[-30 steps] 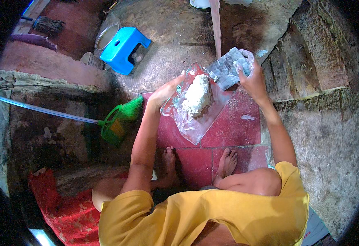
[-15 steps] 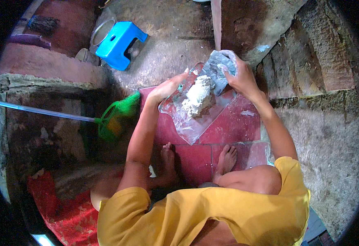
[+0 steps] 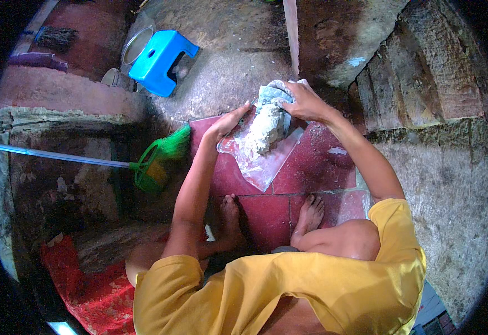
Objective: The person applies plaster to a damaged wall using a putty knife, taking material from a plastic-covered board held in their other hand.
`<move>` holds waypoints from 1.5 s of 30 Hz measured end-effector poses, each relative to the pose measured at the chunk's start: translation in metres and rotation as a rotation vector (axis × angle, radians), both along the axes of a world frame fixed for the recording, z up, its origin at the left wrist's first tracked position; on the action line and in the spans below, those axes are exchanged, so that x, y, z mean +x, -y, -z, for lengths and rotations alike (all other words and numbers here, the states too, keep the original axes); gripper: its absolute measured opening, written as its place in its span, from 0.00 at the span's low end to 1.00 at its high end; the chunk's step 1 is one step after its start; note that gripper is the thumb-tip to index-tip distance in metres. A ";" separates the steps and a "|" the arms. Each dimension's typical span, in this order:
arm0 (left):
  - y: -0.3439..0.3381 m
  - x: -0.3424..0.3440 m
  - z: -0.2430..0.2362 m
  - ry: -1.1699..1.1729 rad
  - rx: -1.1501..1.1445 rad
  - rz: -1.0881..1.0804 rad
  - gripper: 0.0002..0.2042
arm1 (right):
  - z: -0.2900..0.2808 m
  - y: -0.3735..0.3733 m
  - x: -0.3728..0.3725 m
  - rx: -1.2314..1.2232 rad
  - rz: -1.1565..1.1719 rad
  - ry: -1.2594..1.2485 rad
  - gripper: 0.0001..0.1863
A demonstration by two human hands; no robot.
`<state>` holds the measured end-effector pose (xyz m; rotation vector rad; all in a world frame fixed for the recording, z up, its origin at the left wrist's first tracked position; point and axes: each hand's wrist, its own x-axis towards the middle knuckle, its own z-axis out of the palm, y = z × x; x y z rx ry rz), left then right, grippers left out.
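A mound of white, pasty material (image 3: 266, 131) sits on a clear plastic sheet (image 3: 261, 176) over the red tiles. My left hand (image 3: 230, 124) grips the sheet's left edge, its fingers running fairly straight along it. At the far end of the mound my right hand (image 3: 305, 101) is closed on a crumpled, grey-blue wrapper (image 3: 272, 94) smeared with white. Whether the wrapper is plastic or cloth I cannot make out. It lies against the top of the mound, and some of the fingertips are hidden in its folds.
A blue plastic stool (image 3: 163, 61) stands at the far left beside a round-rimmed container (image 3: 138, 44). A green broom (image 3: 163, 156) with a long pale handle lies to the left. Rough walls rise on the right, and red cloth (image 3: 90, 287) lies at lower left.
My right hand has moved left and slightly toward me. The wrapper, earlier more spread out at the mound's right, is now bunched over its far end. My left hand has barely shifted.
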<state>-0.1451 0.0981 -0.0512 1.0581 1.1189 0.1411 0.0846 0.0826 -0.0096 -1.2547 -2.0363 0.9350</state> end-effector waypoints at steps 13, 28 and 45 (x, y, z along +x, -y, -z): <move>0.003 0.015 -0.015 0.414 -0.092 -0.399 0.24 | -0.056 0.039 -0.007 0.770 0.156 0.340 0.25; 0.012 -0.007 -0.035 0.912 -0.265 -0.725 0.19 | -0.086 0.048 -0.002 0.637 -0.209 0.410 0.21; 0.017 0.008 -0.061 0.827 -0.232 -0.734 0.18 | -0.107 0.048 0.004 0.089 0.244 -0.394 0.13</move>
